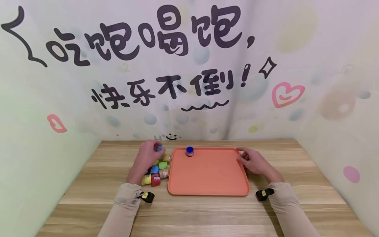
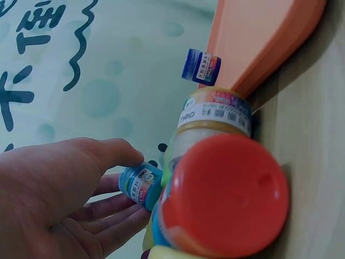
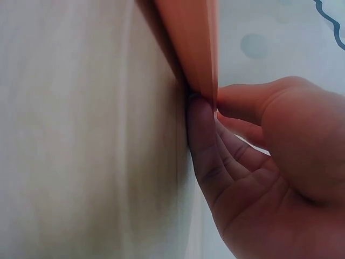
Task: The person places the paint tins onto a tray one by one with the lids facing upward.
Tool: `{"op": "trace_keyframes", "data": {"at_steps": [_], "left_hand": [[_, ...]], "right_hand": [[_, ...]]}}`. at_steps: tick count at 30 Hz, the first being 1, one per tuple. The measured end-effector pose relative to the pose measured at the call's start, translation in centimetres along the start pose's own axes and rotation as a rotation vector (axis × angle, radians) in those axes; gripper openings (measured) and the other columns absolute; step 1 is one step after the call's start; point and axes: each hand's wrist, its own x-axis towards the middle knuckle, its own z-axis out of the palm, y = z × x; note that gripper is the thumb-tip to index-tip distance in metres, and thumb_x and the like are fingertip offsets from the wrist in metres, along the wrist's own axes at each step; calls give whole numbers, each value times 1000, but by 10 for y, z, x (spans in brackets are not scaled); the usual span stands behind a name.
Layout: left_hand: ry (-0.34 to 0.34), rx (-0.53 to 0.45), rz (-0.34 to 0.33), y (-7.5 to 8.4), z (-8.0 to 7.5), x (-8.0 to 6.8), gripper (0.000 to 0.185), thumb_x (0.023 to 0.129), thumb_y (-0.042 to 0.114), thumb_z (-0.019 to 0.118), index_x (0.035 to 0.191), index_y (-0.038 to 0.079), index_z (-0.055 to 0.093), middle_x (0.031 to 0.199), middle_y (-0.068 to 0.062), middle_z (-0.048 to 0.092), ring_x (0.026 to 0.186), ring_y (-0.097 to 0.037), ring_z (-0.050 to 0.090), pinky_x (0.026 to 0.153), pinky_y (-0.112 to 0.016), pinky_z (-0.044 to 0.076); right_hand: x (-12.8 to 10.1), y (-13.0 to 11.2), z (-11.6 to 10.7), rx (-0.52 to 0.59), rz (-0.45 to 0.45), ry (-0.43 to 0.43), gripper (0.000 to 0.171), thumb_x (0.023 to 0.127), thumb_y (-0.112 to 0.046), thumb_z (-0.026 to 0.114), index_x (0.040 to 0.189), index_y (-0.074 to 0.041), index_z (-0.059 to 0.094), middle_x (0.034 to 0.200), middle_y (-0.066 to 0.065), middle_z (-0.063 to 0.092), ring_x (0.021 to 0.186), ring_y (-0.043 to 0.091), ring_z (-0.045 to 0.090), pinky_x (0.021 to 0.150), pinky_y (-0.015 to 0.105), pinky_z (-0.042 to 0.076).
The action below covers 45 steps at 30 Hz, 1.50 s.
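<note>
My left hand pinches a small light-blue paint jar between thumb and fingers, at the far side of a cluster of paint jars. In that cluster a red jar is nearest me, with yellow, blue, green and tan ones around it. An orange tray lies right of the cluster. On its far left part stands a dark-blue paint jar, upright. At the tray's far right corner, my right hand grips the rim; the right wrist view shows the thumb and fingers against the tray's edge.
All of this rests on a wood-grain table. A printed cloth wall with dark lettering rises right behind the table, and pale walls close off both sides. Each wrist wears a black strap camera.
</note>
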Motion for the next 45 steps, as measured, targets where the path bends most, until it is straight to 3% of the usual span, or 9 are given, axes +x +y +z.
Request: {"op": "trace_keyframes", "data": {"at_steps": [17, 24, 29, 36, 45], "left_hand": [[96, 20, 32, 10, 12, 1, 36, 95, 23, 74, 123, 0, 77, 115, -18, 72, 102, -30, 66, 90, -46, 63], [127, -44, 49, 13, 15, 2, 28, 95, 21, 77, 117, 2, 78, 113, -16, 70, 101, -28, 72, 88, -44, 66], [119, -94, 97, 18, 19, 3, 20, 96, 20, 79, 108, 4, 79, 107, -14, 74, 98, -27, 76, 84, -40, 67], [92, -162, 88, 22, 25, 3, 26, 95, 17, 78, 116, 2, 78, 116, -17, 71, 104, -30, 77, 85, -42, 67], [74, -163, 137, 27, 32, 7, 23, 96, 15, 77, 115, 5, 80, 110, -14, 80, 102, -29, 80, 87, -43, 68]], "right_hand": [[-1, -4, -2, -10, -4, -5, 49, 107, -15, 67, 152, 2, 55, 107, 13, 73, 87, 16, 67, 79, 35, 58], [-2, -7, -4, -1, 5, -6, 49, 108, -14, 66, 152, 3, 54, 107, 14, 73, 88, 18, 66, 79, 36, 59], [-2, -7, -4, 1, 10, -6, 49, 108, -14, 67, 152, 2, 55, 107, 14, 73, 87, 18, 66, 79, 35, 59], [-1, -4, -2, 7, 1, -2, 49, 107, -14, 67, 151, 4, 55, 106, 15, 73, 86, 19, 67, 78, 36, 59], [1, -1, -2, 9, -5, 0, 49, 108, -15, 66, 152, 3, 54, 107, 14, 73, 87, 17, 67, 79, 35, 58]]}}
